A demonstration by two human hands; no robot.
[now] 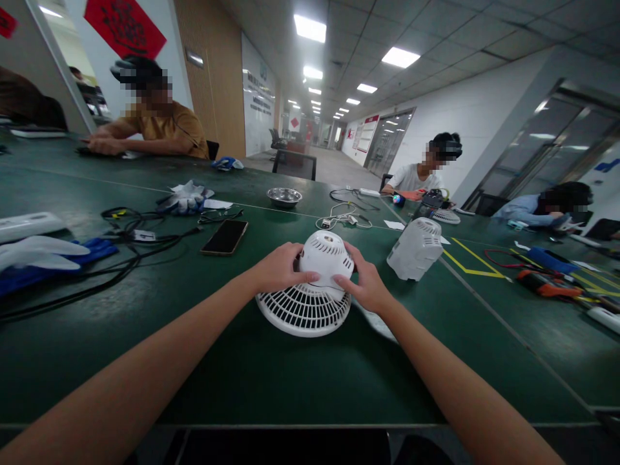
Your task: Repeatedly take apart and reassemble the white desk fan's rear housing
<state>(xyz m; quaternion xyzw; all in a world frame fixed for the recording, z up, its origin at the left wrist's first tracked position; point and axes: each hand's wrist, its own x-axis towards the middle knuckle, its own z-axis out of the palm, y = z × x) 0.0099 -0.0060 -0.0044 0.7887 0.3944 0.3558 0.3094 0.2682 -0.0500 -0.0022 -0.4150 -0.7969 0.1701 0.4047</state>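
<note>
A white, rounded fan motor housing [325, 257] with vent slots sits between my hands, over the slatted fan grille [305, 313] lying on the green table. My left hand [287, 263] wraps round its left side with the thumb across the front. On the right side, my right hand [367, 282] grips it in the same way, thumb on the lower front. The fingers behind the housing are hidden. A pale flat piece [380, 321] lies partly under my right forearm. Whether the housing is joined to the grille I cannot tell.
A white vented plastic shell [416, 250] stands to the right. Left are a phone [225, 237], black cables [140, 248] and gloves [186, 197]. Beyond are a metal bowl [284, 196] and a white cable [343, 218]. Several people sit around the green table [217, 381].
</note>
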